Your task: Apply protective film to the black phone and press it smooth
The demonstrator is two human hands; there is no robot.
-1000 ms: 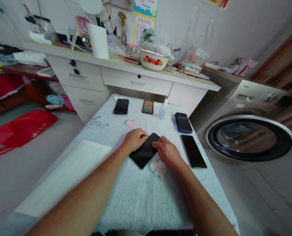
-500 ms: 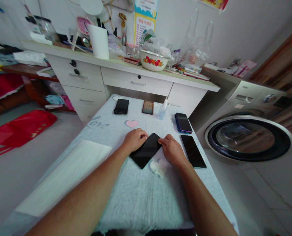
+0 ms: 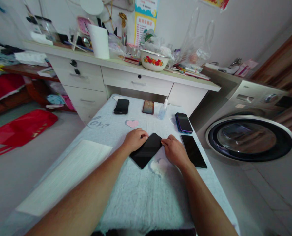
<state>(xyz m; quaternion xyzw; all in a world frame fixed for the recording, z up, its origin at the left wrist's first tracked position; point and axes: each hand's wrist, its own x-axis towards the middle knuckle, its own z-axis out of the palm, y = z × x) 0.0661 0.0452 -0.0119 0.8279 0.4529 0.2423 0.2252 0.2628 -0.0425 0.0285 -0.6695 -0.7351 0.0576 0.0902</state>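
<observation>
A black-screened phone [image 3: 146, 152] lies at a slant on the light blue cloth, its glass facing up. My left hand [image 3: 136, 141] is closed at its upper left edge, fingers curled against the side. At the opposite right edge, near the top corner, the thumb and fingers of my right hand [image 3: 174, 149] are pinched together on the rim. Just right of that hand lies a second dark phone [image 3: 194, 152]. Beyond it is a stack of phones [image 3: 184, 123] with a purple-blue edge. My fingertips on both sides are partly hidden.
Toward the far edge of the cloth-covered table [image 3: 141, 200] are a black phone [image 3: 121, 106], a brown-backed phone [image 3: 148, 107] and a clear spray bottle [image 3: 162, 110]. A long white sheet [image 3: 67, 177] lies left. Behind stand a cluttered desk [image 3: 138, 82] and a washing machine [image 3: 249, 131].
My right hand has shifted slightly right, its fingertips going from over the screen's edge to the phone's rim. The left hand and the phone look unmoved.
</observation>
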